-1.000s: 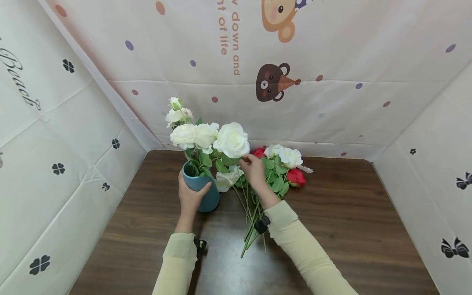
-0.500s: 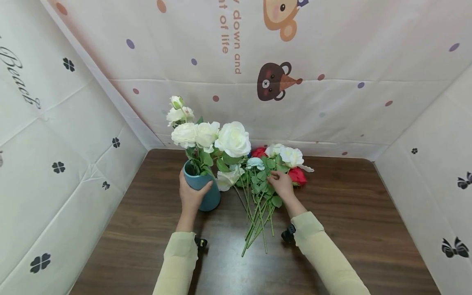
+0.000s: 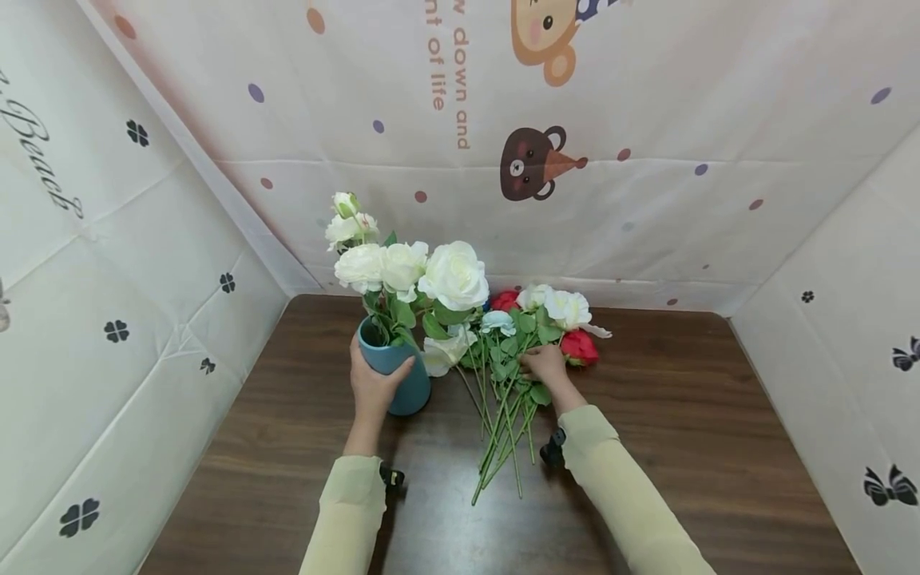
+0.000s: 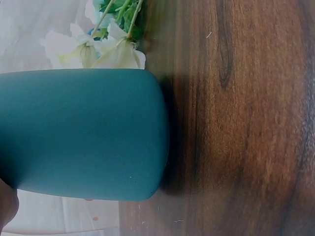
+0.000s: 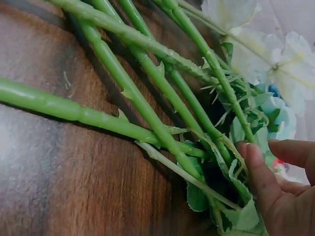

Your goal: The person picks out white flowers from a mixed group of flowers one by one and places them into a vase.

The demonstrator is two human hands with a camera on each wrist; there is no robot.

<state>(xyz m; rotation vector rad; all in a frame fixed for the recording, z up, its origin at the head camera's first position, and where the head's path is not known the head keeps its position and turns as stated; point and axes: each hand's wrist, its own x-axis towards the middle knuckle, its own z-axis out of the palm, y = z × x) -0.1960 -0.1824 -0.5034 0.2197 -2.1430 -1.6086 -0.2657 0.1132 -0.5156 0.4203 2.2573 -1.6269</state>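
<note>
My left hand [image 3: 372, 385] grips the blue-green vase [image 3: 410, 387] around its side, the thumb across its front. The vase stands on the table, leaning slightly in view, and holds several white roses [image 3: 453, 275] with green leaves. To its right lies a loose pile of artificial flowers, with white blooms [image 3: 568, 308], a red flower [image 3: 579, 348] and a pale blue flower [image 3: 498, 322]. Over that pile, my right hand [image 3: 544, 363] pinches at a green flower stem [image 5: 231, 101] among the leaves. Part of the fingers' contact is hidden behind the thumb in the right wrist view.
The bare stem ends [image 3: 496, 455] fan out toward the front of the dark wooden table [image 3: 683, 447]. A printed cloth wall [image 3: 647, 224] rises behind the table's back edge, and further cloth walls stand left and right.
My right hand has left the white rose at the vase, moved right to the flower pile, then dipped slightly lower among its stems. The left hand keeps its hold on the vase.
</note>
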